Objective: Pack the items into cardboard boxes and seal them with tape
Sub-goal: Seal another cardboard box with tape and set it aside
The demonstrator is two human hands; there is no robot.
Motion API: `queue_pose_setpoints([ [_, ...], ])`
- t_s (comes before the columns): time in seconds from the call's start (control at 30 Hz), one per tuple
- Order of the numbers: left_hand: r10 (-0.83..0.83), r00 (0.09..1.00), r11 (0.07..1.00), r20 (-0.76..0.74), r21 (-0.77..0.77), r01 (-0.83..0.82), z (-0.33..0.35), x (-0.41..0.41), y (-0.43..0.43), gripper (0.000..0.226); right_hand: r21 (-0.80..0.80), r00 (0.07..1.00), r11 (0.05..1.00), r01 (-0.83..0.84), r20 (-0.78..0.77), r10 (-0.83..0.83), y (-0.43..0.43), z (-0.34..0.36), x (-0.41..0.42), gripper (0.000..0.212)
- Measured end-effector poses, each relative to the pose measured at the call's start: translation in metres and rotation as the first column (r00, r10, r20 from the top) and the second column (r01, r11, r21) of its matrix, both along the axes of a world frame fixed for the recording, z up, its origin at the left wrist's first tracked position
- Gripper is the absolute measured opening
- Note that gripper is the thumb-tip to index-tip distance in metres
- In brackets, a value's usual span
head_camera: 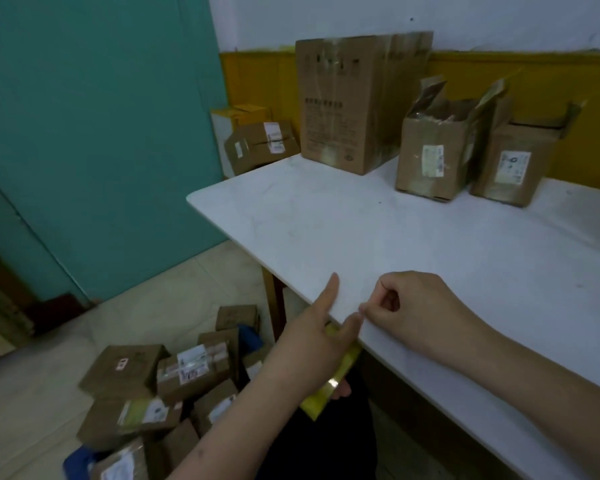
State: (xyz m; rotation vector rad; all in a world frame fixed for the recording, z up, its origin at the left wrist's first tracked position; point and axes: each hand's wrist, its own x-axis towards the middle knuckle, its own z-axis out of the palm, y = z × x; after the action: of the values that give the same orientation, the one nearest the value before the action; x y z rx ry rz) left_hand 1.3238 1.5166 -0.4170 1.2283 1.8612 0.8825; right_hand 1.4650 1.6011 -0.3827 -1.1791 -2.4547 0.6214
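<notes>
The left hand (321,327) grips a yellow object (326,386), likely tape, under the table's (430,237) near edge while the right hand (406,306), fingers curled, seemingly picks its end free; next, draw a strip out.

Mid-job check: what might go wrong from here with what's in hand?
1. The left hand grips the yellow item beyond the table edge, above the boxes on the floor; a slip would likely drop it among them.
2. The open boxes stand far back by the wall, so reaching them may be awkward.
</notes>
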Motion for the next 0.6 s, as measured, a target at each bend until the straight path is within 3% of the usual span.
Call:
queue_pose_setpoints([
  [0.07, 0.025, 0.997, 0.999, -0.075, 0.022, -0.023, -0.003, 0.0, 0.001, 0.073, -0.089, 1.0, 0.996, 0.008, -0.003, -0.009, 0.005, 0.004, 0.002, 0.022],
  [0.2, 0.075, 0.924, 0.997, -0.376, 0.024, -0.072, -0.002, -0.009, 0.007, 0.076, -0.416, 0.992, 0.909, 0.009, -0.114, -0.062, 0.014, 0.017, 0.011, 0.034],
  [0.3, 0.085, 0.823, 0.996, -0.561, 0.034, -0.08, 0.003, -0.012, 0.01, 0.078, -0.452, 0.981, 0.892, 0.017, -0.164, -0.102, 0.011, 0.017, 0.013, 0.037],
  [0.5, 0.097, 0.814, 0.992, -0.573, 0.126, -0.03, 0.0, -0.012, 0.016, 0.08, -0.542, 0.978, 0.839, 0.036, -0.155, -0.142, 0.013, 0.02, 0.012, 0.049],
  [0.6, 0.057, 0.797, 0.988, -0.602, 0.151, 0.043, -0.003, -0.014, 0.021, 0.064, -0.605, 0.953, 0.792, 0.083, -0.185, -0.241, 0.021, 0.026, 0.019, 0.048],
])
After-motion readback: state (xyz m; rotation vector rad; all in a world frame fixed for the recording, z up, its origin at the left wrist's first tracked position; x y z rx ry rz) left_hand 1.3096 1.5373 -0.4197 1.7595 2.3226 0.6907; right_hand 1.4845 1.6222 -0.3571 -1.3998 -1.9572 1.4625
